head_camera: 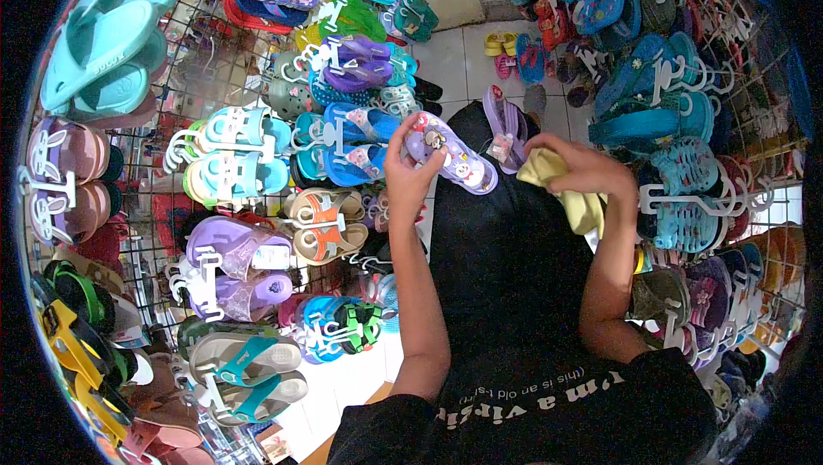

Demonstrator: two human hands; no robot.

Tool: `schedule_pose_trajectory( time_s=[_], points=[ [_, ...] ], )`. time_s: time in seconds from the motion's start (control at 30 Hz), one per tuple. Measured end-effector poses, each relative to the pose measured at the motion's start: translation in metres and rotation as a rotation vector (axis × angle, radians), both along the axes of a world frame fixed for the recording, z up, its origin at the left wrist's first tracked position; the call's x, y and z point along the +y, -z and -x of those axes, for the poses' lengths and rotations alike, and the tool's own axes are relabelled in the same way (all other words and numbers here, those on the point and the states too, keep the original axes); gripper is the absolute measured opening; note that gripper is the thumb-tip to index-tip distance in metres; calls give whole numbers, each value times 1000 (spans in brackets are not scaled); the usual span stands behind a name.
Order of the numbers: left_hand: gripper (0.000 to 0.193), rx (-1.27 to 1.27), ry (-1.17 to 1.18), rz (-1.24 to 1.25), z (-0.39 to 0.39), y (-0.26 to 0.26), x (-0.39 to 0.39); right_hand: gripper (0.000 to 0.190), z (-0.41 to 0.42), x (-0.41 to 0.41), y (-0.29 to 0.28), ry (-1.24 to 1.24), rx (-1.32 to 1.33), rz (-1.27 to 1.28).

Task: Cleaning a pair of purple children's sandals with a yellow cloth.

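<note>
My left hand (415, 166) grips a small lilac child's sandal (453, 153) by one end. Its footbed faces up and shows cartoon figures. In my right hand (588, 166) is a crumpled yellow cloth (546, 169), bunched between the fingers and hanging down below them. A matching lilac sandal (505, 121) with ribbed straps rests on my dark-clothed lap, between the two hands. A small tag (501, 147) hangs at its strap. The cloth is close to this second sandal; whether they touch, I cannot tell.
On my left, a black wire grid rack (154, 137) holds several pairs of sandals on white plastic hangers, among them blue slides (360, 143). More hang on my right, such as turquoise clogs (685, 188). Yellow sandals (500, 44) stand on the tiled floor (443, 57).
</note>
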State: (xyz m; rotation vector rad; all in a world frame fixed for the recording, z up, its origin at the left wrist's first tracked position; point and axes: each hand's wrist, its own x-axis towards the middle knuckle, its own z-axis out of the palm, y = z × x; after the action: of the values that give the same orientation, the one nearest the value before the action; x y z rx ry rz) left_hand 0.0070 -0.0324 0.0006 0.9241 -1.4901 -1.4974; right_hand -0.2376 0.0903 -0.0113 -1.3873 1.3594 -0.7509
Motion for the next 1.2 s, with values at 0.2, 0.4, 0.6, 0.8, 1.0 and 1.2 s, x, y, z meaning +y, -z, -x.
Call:
schedule_pose_trajectory(
  time_s=[0.2, 0.4, 0.6, 0.8, 1.0, 1.2],
  points=[
    [58, -21, -14, 24, 6, -7, 1, 55, -24, -19, 7, -302, -153, -140],
    [50, -115, -35, 171, 3, 1, -6, 61, -35, -23, 1, -329, -50, -83],
    [39, -155, -30, 167, 3, 4, -3, 60, -30, -22, 1, -260, -197, 57],
    [55, -84, 22, 156, 8, 3, 11, 55, -40, -24, -15, -88, -682, -18],
    [113, -417, -70, 507, 13, 12, 21, 59, -61, -31, -11, 122, -971, -70],
    [104, -458, -80, 517, 13, 12, 21, 60, -55, -29, -5, 18, -943, -63]
  ],
)
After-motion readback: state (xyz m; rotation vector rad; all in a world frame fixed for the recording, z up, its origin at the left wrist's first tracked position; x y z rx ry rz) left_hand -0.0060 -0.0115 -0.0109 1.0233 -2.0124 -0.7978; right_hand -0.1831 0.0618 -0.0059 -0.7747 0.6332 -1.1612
